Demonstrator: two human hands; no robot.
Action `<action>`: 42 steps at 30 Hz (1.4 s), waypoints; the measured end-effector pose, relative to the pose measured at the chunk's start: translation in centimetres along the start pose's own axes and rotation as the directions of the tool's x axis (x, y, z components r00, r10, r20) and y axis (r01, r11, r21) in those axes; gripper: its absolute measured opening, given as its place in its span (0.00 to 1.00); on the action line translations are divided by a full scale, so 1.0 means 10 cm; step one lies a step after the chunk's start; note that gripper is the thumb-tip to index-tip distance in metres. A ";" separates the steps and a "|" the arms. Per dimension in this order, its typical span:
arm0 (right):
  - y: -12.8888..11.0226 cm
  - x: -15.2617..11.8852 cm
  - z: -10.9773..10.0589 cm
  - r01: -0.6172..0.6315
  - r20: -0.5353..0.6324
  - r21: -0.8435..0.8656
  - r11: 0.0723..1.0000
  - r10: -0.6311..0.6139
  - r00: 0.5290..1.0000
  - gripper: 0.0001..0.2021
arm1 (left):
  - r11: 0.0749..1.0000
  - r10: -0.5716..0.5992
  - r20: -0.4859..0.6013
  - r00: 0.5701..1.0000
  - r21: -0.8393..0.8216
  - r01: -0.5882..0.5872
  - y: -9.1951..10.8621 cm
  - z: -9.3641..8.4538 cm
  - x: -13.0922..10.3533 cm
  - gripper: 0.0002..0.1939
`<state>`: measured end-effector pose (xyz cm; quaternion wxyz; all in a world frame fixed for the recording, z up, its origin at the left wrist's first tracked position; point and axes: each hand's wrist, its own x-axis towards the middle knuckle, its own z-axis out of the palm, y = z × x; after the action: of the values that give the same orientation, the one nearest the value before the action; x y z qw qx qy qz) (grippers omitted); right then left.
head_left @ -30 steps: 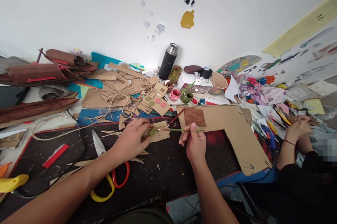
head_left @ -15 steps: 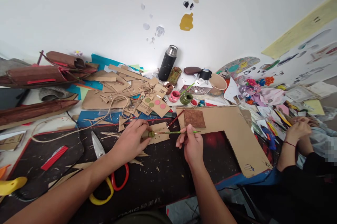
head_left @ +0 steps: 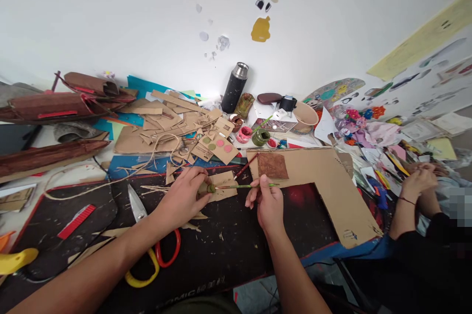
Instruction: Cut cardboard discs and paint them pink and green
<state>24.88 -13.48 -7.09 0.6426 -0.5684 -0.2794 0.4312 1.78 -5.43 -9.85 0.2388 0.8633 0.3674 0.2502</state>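
Observation:
My left hand (head_left: 187,190) is closed on a small green-painted piece (head_left: 211,188), its exact kind mostly hidden by the fingers. Beneath it lies a small cardboard sheet (head_left: 227,185) on the dark mat. Between the fingers of my right hand (head_left: 270,203) is a thin paintbrush (head_left: 239,186) with a green handle. Its tip points left and meets the edge of the green piece. Just beyond the right hand, a brown-painted cardboard square (head_left: 273,165) rests on a large L-shaped cardboard piece (head_left: 313,166).
Scissors (head_left: 138,208) lie partly under my left forearm. Open paint jars, green (head_left: 261,138) and pink (head_left: 244,134), stand at the back near a black flask (head_left: 235,87). Cardboard scraps (head_left: 173,122) pile up at back left. Another person's hands (head_left: 418,181) are at the right.
The brush tip has shifted very slightly left, onto the green piece. My hands stay nearly in place.

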 end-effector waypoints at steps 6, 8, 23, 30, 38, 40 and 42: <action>-0.03 0.03 -0.01 0.042 -0.058 0.018 0.999 -0.041 0.997 0.25 | 1.000 0.005 0.008 1.000 -0.001 -0.005 0.00 0.00 0.00 0.08; -0.06 0.02 -0.02 0.039 -0.066 0.033 0.999 -0.036 0.997 0.25 | 1.000 0.004 0.004 1.000 -0.002 -0.004 0.00 0.00 -0.01 0.08; -0.05 0.02 -0.02 0.026 -0.023 0.027 0.999 -0.025 0.999 0.25 | 1.000 -0.003 -0.009 1.000 -0.023 0.003 0.00 0.01 0.00 0.08; 0.00 -0.02 0.01 0.017 0.058 -0.015 1.000 -0.016 0.998 0.25 | 1.000 0.002 0.028 1.000 -0.007 -0.002 -0.01 0.00 0.00 0.09; -0.03 0.00 -0.04 0.044 0.003 -0.053 0.998 -0.044 0.999 0.25 | 1.000 0.020 0.010 1.000 -0.002 -0.020 -0.01 0.01 0.00 0.08; -0.06 0.00 -0.05 0.043 -0.020 -0.021 0.999 -0.043 0.999 0.25 | 1.000 0.019 0.008 1.000 -0.010 -0.018 -0.01 0.01 0.00 0.07; -0.08 -0.01 -0.04 0.039 -0.018 0.003 0.999 -0.039 0.999 0.25 | 1.000 0.014 0.005 1.000 -0.013 -0.014 -0.01 0.01 0.00 0.07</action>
<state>25.38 -13.73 -6.40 0.6545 -0.5655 -0.2838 0.4139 1.79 -5.40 -9.98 0.2437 0.8650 0.3592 0.2520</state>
